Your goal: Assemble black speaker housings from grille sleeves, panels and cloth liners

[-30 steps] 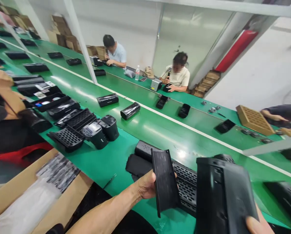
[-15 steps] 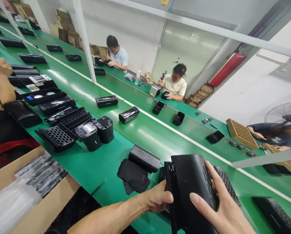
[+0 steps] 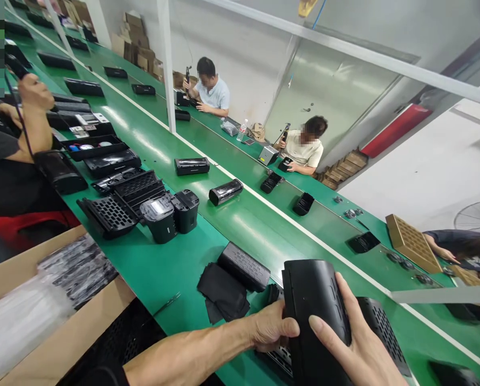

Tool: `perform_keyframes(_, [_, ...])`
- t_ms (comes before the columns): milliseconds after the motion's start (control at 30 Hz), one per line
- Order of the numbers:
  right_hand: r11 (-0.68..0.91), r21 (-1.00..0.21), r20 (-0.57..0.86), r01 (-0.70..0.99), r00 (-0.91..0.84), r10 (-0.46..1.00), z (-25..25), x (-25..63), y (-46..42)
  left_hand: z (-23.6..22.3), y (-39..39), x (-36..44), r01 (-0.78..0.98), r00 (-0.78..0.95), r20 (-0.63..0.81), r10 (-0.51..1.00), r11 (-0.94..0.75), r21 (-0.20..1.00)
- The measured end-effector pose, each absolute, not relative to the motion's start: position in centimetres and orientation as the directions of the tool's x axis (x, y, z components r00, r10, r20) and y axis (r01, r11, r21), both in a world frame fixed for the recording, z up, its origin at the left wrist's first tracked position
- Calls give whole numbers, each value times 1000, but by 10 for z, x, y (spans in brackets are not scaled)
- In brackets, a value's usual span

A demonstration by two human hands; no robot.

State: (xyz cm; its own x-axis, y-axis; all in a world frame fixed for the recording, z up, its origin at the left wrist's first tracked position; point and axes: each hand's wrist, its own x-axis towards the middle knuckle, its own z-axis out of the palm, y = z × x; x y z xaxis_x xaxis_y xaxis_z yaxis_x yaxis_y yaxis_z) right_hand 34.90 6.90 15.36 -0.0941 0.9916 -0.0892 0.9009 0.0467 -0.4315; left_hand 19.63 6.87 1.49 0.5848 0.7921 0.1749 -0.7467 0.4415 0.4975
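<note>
A black plastic speaker-like housing (image 3: 314, 300) with a curved side and a row of slots stands tilted between my two hands. My left hand (image 3: 272, 326) grips its left edge, thumb in front and fingers hidden behind. Around the right side wraps my right hand (image 3: 358, 343), its thumb lying across the front face. Just left of the housing are a slotted black casing (image 3: 244, 265) and a pile of black cloth pieces (image 3: 223, 292) on the green bench (image 3: 175, 276). Perforated black panels lie partly hidden under my left hand and behind my right.
A cardboard box (image 3: 91, 316) with plastic-wrapped parts stands at lower left, near a tweezers-like tool (image 3: 167, 303). Several black casings sit on the green conveyor (image 3: 151, 145). Co-workers work across the line and at the left. A white post (image 3: 166, 69) rises mid-line.
The housing has turned in my hands, so its slotted left edge strip no longer shows. My view has swung slightly left. A co-worker across the line has raised a hand-held tool.
</note>
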Motion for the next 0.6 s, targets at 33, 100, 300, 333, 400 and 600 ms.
perform_keyframes(33, [24, -427, -114, 904, -80, 990, 151, 348, 68, 16, 68, 196, -750, 578, 178, 796, 432, 501])
perform_keyframes(100, [-26, -418, -143, 908, -37, 989, 145, 347, 67, 20, 66, 196, -765, 554, 210, 806, 394, 509])
perform_keyframes(300, [-64, -458, -191, 887, -28, 981, 133, 345, 76, 26, 62, 205, -803, 473, 246, 846, 299, 516])
perform_keyframes(333, [-62, -470, -203, 880, -39, 978, 136, 345, 78, 27, 63, 205, -798, 479, 237, 845, 306, 520])
perform_keyframes(400, [-34, -501, -187, 865, -70, 980, 146, 347, 76, 34, 65, 203, -796, 476, 234, 848, 303, 524])
perform_keyframes(600, [147, -657, 190, 740, -26, 981, 143, 369, 15, 60, 80, 181, -823, 352, 237, 905, 179, 539])
